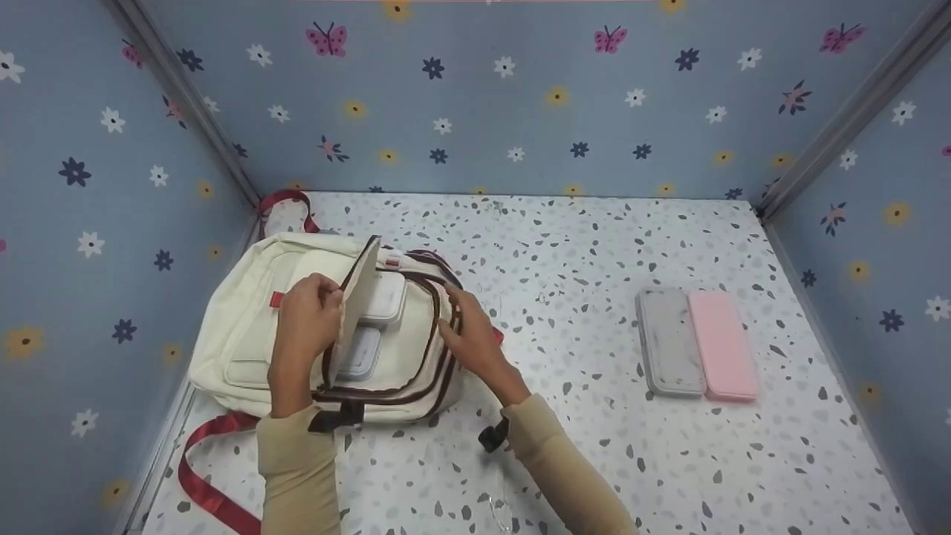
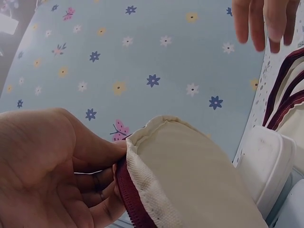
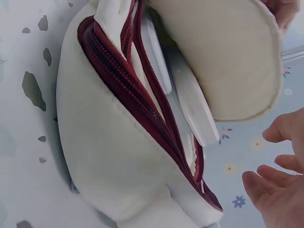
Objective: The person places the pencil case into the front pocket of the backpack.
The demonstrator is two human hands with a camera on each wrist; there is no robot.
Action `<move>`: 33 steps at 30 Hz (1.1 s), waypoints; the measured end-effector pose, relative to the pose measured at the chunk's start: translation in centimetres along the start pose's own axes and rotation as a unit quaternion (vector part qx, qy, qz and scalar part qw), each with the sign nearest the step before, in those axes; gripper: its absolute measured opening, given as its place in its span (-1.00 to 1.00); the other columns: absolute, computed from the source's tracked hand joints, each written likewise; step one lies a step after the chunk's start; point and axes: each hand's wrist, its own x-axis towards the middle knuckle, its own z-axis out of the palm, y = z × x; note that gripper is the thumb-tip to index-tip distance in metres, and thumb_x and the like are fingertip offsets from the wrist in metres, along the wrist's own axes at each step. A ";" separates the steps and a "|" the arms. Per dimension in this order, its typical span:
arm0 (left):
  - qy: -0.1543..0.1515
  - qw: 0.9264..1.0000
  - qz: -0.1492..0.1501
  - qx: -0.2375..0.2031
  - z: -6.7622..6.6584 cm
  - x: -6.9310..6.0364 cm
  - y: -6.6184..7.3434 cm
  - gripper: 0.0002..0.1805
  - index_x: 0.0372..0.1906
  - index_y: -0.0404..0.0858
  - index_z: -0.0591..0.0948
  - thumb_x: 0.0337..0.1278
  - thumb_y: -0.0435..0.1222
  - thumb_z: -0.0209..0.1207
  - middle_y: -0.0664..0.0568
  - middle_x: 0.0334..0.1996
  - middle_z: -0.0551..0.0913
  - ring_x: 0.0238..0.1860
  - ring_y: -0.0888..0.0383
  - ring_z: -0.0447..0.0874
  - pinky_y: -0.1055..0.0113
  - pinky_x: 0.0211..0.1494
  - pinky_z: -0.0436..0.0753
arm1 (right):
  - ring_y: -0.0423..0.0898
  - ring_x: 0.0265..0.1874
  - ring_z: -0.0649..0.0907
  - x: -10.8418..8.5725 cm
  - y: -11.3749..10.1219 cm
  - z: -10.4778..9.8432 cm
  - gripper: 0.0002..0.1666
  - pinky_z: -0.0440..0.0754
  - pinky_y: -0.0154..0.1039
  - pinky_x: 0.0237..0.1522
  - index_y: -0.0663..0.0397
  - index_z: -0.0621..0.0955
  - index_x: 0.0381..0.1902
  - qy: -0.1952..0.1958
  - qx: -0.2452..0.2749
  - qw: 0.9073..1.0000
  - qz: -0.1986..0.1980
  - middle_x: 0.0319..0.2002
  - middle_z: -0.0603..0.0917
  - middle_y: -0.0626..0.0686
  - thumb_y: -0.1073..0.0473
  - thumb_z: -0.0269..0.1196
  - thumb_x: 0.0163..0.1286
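Note:
A cream backpack (image 1: 241, 327) with dark red zippers lies on the table at the left, its front pocket unzipped. My left hand (image 1: 304, 319) pinches the zippered edge of the pocket flap (image 2: 194, 171) and holds it up, between thumb and fingers. Inside the pocket are a white rectangular case (image 1: 385, 297) and a pale grey-white case (image 1: 361, 354), partly hidden by the flap. My right hand (image 1: 475, 334) is at the right side of the bag. In the right wrist view its fingers (image 3: 275, 183) are loosely bent, with nothing between them.
A grey rectangular case (image 1: 670, 342) and a pink one (image 1: 722, 345) lie side by side on the speckled white table (image 1: 565, 297), to the right. Red straps (image 1: 204, 475) trail from the bag. Flower-patterned walls (image 1: 475, 96) enclose the table at the back and sides.

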 end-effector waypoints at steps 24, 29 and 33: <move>0.012 1.000 -0.001 -0.004 -0.1 -0.3 -0.5 -0.86 -0.25 -0.44 0.54 0.27 -0.41 0.04 -0.26 -0.34 0.55 -0.25 -0.12 0.51 0.07 -0.12 0.40 | 0.07 0.17 0.52 -4.4 2.3 -7.5 -0.40 0.51 -0.05 0.15 0.22 0.36 0.30 0.129 -0.022 0.991 0.039 0.23 0.47 0.18 0.32 0.19 0.31; 0.007 1.000 -0.006 -0.006 -0.2 -0.3 -0.5 -0.85 -0.22 -0.45 0.54 0.28 -0.41 0.03 -0.26 -0.32 0.55 -0.25 -0.11 0.51 0.07 -0.12 0.40 | 0.06 0.18 0.51 -5.6 3.1 -9.0 -0.40 0.49 0.00 0.18 0.22 0.36 0.31 0.149 -0.028 0.987 0.059 0.23 0.46 0.19 0.31 0.19 0.31; 0.000 1.000 -0.011 -0.005 -0.2 -0.3 -0.5 -0.84 -0.20 -0.45 0.54 0.30 -0.40 0.03 -0.26 -0.31 0.55 -0.24 -0.11 0.51 0.07 -0.12 0.40 | 0.09 0.18 0.50 -6.4 3.8 -10.1 -0.38 0.48 0.02 0.19 0.25 0.36 0.30 0.165 -0.029 0.984 0.066 0.22 0.46 0.20 0.34 0.21 0.28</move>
